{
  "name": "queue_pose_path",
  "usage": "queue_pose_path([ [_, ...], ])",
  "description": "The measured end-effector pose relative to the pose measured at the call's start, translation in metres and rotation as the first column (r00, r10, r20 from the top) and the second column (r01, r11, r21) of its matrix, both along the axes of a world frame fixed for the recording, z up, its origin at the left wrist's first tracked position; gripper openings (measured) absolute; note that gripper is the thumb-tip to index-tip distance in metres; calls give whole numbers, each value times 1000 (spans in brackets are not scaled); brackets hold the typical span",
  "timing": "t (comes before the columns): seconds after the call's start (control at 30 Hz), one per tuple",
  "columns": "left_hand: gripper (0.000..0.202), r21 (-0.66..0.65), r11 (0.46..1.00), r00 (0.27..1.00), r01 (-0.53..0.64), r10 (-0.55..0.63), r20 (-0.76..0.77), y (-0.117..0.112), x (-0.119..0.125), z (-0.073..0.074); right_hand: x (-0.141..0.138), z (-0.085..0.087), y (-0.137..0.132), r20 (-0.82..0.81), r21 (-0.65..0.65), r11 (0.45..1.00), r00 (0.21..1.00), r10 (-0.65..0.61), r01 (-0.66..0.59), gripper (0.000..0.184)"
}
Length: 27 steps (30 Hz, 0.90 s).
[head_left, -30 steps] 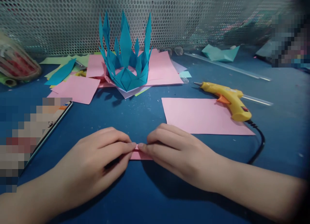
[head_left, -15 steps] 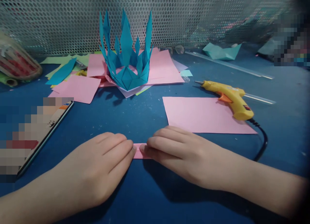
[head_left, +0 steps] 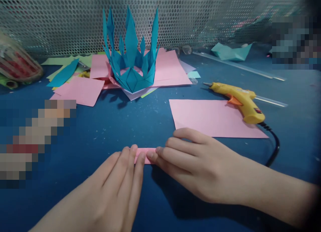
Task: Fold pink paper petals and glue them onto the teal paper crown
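Note:
A small folded pink paper strip (head_left: pixel 148 154) lies on the blue tabletop (head_left: pixel 105 135) close in front of me. My left hand (head_left: pixel 114 195) lies flat with its fingers stretched out, and the fingertips press on the strip's left end. From the right, my right hand (head_left: pixel 200 168) rests its fingertips on the strip's right end, fingers extended and slightly bent. Most of the strip is hidden under the fingers.
A flat pink sheet (head_left: pixel 213 120) lies just beyond my right hand, with a yellow glue gun (head_left: pixel 240 99) and its black cable (head_left: pixel 275 148) at its right edge. A blue folded paper crown (head_left: pixel 131 58) stands on pink sheets (head_left: pixel 77 91) before a perforated metal wall (head_left: pixel 62 21).
My left hand has turned and drawn back toward me, its fingers now pointing forward onto the strip. My right hand slid slightly right along the strip, so more pink shows between the hands.

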<state>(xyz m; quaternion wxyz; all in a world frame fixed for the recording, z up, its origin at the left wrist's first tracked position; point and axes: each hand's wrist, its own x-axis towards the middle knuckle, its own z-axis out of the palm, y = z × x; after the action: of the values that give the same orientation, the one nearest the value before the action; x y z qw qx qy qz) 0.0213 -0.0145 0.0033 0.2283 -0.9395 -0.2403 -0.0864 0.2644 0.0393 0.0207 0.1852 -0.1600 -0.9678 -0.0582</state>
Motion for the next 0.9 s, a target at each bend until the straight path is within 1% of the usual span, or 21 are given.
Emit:
queue_pose_path([
  [0.07,43,-1,1000,1000,-14,14,-17,0,0,2,0,0,-1,8,-10,999,999,-34,34,44],
  [0.13,44,-3,1000,998,-22,22,-52,1,1,7,1,0,0,-11,-48,997,998,-61,60,45],
  [0.27,46,-7,999,994,-33,33,-102,1,3,14,2,-1,0,-31,-121,989,996,-84,79,45],
  [0.37,49,-26,998,995,-50,48,-85,1,3,11,3,-2,-2,-35,-145,987,996,-82,76,44],
  [0.53,47,-48,998,999,-47,47,-2,0,2,2,-1,-2,-7,-45,-88,994,997,-64,60,40],
  [0.67,41,-42,999,999,-29,30,26,2,2,2,-3,-1,-7,-28,-91,995,999,-47,44,41],
  [0.77,33,-67,998,999,-11,13,32,4,3,4,-3,-1,-8,-52,-108,989,992,-111,105,42],
  [0.83,32,-100,995,999,-24,26,20,5,4,4,-3,0,-11,-68,-133,978,983,-170,160,42],
  [0.87,33,-115,993,999,-37,39,12,5,4,3,-2,1,-12,-13,-153,976,987,-160,156,42],
  [0.9,34,-116,992,999,-43,46,18,4,4,2,-2,1,-14,-3,-153,973,985,-173,170,42],
])
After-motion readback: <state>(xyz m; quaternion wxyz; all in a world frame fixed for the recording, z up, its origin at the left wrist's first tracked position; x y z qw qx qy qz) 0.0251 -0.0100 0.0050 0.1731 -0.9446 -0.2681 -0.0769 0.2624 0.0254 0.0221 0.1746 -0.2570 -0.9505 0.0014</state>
